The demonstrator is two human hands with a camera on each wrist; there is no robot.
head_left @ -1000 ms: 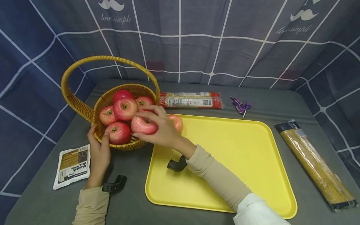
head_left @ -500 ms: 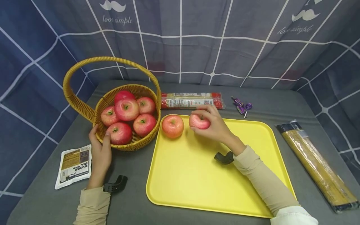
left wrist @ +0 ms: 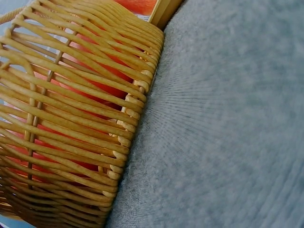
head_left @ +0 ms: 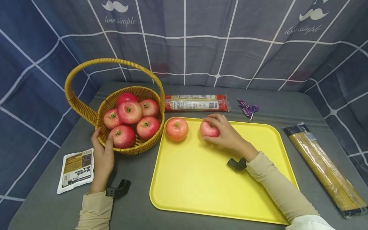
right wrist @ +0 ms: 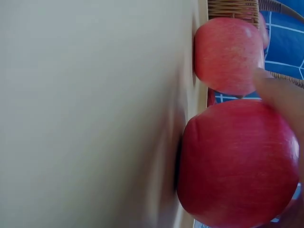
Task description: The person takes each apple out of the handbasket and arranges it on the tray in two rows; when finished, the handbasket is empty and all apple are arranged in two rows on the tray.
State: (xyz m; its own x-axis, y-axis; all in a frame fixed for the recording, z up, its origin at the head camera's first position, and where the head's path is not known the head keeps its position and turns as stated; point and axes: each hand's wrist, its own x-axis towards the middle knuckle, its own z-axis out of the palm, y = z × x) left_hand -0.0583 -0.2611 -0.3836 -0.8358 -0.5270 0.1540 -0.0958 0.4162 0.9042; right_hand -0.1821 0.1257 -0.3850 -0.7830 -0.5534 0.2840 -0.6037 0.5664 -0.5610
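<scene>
In the head view my right hand [head_left: 225, 133] grips a red apple [head_left: 209, 129] low over the upper part of the yellow tray [head_left: 195, 179]. The same held apple [right wrist: 237, 164] fills much of the right wrist view, close against the tray surface. To its left a paler, orange-red apple [head_left: 176, 129] sits in the tray's upper left corner. My left hand [head_left: 103, 158] holds the near left rim of a woven basket [head_left: 143, 147], thumb on the inside. Several red apples [head_left: 130, 111] are piled in that basket, and its woven side [left wrist: 71, 114] shows in the left wrist view.
A white-edged food pouch [head_left: 76, 171] lies left of my left hand. Behind the tray are a red-ended noodle packet [head_left: 196, 103] and purple-wrapped candies [head_left: 248, 109]. A long packet of yellow noodles [head_left: 325, 169] lies at the right. The basket's tall handle [head_left: 115, 60] arches over it.
My right hand has carried an apple from the basket rightward over the tray and lowered it beside the paler apple. The left hand stays on the basket rim.
</scene>
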